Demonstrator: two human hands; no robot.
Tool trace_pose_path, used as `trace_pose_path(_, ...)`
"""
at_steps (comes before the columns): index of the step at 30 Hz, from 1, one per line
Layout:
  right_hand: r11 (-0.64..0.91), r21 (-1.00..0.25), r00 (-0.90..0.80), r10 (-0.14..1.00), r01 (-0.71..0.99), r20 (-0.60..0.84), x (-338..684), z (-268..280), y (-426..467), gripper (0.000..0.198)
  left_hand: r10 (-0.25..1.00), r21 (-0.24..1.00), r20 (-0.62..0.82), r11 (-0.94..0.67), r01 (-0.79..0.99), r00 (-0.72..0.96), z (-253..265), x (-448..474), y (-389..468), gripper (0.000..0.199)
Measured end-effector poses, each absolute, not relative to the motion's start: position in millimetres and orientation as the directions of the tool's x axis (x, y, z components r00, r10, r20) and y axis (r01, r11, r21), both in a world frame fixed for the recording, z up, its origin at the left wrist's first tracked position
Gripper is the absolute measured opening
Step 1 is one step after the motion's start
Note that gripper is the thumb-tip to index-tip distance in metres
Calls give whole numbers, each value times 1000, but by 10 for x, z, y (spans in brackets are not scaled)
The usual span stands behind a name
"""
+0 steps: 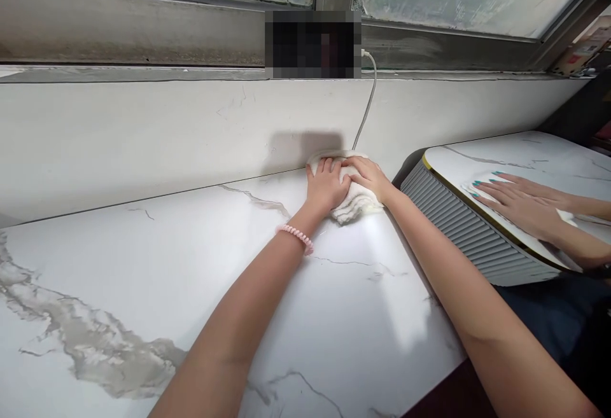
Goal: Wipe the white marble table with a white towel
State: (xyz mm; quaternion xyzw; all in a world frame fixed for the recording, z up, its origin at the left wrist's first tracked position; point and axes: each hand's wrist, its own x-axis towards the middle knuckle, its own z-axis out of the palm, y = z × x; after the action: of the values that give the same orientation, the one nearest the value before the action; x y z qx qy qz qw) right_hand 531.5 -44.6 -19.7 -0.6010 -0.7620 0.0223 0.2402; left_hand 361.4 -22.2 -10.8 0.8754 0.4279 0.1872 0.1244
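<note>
A folded white cloth [356, 205] lies bunched on the white marble-patterned tabletop [191, 265], at its far edge against the wall. My left hand [328, 186] rests on top of the cloth, fingers stretched forward and spread; a pink coiled band [296, 236] circles that wrist. Close beside it, my right hand [368, 176] presses on the cloth's right part, its fingers extended over the top and pointing left. The two hands nearly touch. Parts of the cloth are hidden under both palms.
Behind the table runs a white wall [143, 132] below windows. A pale cable [370, 97] hangs down behind the cloth from a blurred-out patch. To the right, another person's hands [520, 202] lie on a second marble-patterned table [506, 154] with ribbed grey sides, across a gap.
</note>
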Motion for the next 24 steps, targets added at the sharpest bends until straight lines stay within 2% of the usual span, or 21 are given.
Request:
trace_pose_path(8, 323, -338, -191, 909, 884, 370, 5200, -232, -636, 49, 830, 324, 190, -557, 764, 524, -87, 3503, -453, 51)
trace_pose_path(14, 337, -344, -225, 918, 876, 326, 5068, -208, -1029, 60, 833, 281, 173, -554, 784, 526, -69, 3383, -838, 53)
trace_pose_path(24, 324, -301, -238, 927, 897, 289, 4903, -139, -2143, 48, 775, 265, 178, -632, 728, 607, -93, 3209, -1771, 56)
